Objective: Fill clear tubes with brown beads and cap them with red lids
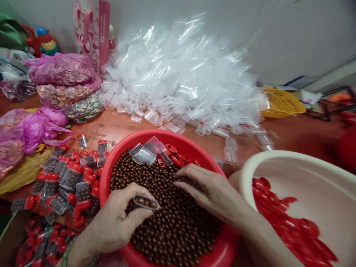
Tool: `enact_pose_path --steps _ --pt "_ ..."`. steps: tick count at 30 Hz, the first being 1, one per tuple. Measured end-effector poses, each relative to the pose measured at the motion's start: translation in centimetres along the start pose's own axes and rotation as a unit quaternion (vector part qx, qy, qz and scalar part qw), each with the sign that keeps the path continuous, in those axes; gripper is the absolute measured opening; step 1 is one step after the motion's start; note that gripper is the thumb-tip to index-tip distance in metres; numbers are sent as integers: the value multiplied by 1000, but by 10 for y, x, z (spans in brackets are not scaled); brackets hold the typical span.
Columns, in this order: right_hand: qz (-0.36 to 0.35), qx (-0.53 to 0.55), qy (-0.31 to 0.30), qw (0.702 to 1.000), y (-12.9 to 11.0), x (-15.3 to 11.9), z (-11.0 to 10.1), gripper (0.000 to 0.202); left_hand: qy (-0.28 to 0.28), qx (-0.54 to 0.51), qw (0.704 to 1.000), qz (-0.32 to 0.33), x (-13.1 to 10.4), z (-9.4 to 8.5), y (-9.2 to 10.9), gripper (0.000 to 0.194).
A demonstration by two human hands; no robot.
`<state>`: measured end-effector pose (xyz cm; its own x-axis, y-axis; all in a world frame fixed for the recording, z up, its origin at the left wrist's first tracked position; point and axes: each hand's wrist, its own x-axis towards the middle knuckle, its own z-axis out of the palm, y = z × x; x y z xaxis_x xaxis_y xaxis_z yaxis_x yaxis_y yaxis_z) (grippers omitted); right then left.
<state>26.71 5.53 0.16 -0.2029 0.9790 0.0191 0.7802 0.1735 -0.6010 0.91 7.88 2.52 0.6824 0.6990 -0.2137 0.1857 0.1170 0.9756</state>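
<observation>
My left hand (119, 218) grips a small clear plastic case (146, 203) between thumb and fingers, its open end facing me with several brown balls inside. Over the bowl, my right hand (204, 185) has its fingers stretched out and holds nothing that I can see. Shiny brown balls (172, 226) fill much of the red bowl (217, 252) under both hands. On top of them, at the far side, lie a few empty clear cases (148, 152) and several red caps (176, 155), just beyond my right fingertips.
A big heap of empty clear cases (180, 74) covers the back of the table. Filled, red-capped cases (73, 174) pile up at left, beside pink plastic bags (63, 70). A white basin (311, 163) with red caps stands at right, and a yellow basket (280, 102) behind it.
</observation>
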Motion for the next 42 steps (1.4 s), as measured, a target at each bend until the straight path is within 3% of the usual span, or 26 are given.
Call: enact_pose_path --steps 3,6,14,16,18,20,22,27,31,37,42 --pt "36 -96 35 994 15 9 1 10 16 -18 1000 -6 4 1 -3 14" --pt "60 -163 16 985 17 23 6 12 26 -46 999 -2 9 3 -8 14" --pt "119 -162 9 980 17 48 23 14 93 -127 987 -43 21 2 -15 20" --pt "130 -124 15 984 18 45 20 21 114 -125 985 -43 21 1 -16 21" --pt "143 1 27 989 18 40 14 33 125 -90 988 -29 21 1 -17 20" --pt "151 158 46 975 21 34 8 43 107 -45 993 -16 20 2 -17 18" --pt "150 200 65 966 26 28 3 44 96 -23 995 -9 19 2 -17 16" --pt "146 29 54 987 35 22 1 28 112 -24 993 -14 20 0 -21 16" --pt "113 -38 4 993 23 39 9 20 99 -29 994 -24 22 -1 -21 16" --pt "150 -125 -46 980 11 71 30 16 108 -22 994 -19 24 0 -21 18" --pt "170 -149 -35 973 13 61 32 13 89 -130 987 -43 25 1 -21 22"
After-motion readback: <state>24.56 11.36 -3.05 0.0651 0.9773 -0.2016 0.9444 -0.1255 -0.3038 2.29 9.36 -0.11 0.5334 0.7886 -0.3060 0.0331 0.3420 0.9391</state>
